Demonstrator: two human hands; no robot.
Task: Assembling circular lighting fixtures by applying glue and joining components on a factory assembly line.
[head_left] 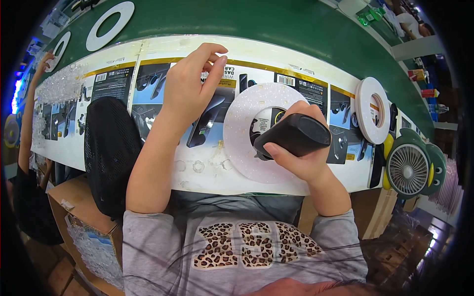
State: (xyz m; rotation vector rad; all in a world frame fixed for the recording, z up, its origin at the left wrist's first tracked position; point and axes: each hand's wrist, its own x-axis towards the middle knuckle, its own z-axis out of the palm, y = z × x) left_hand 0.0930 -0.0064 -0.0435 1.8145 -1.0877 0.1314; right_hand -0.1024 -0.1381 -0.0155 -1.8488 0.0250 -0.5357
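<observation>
A large white speckled flat ring lies on the worktable in front of me, with dark and yellow parts of something printed showing through its round hole. My right hand is wrapped round a chunky black handheld tool. The tool is tilted over the ring's hole, and its lower end is mostly hidden, so I cannot tell whether it touches anything. Raised above the table to the left of the ring is my left hand. Its fingers are loosely bent, thumb and forefinger apart, with nothing seen between them.
Printed packaging sheets cover the white table. Rings are stacked at right, near a green fan. Black mesh stands at left beside clear plastic pieces. Beyond runs a green belt; another person's hand touches a ring there.
</observation>
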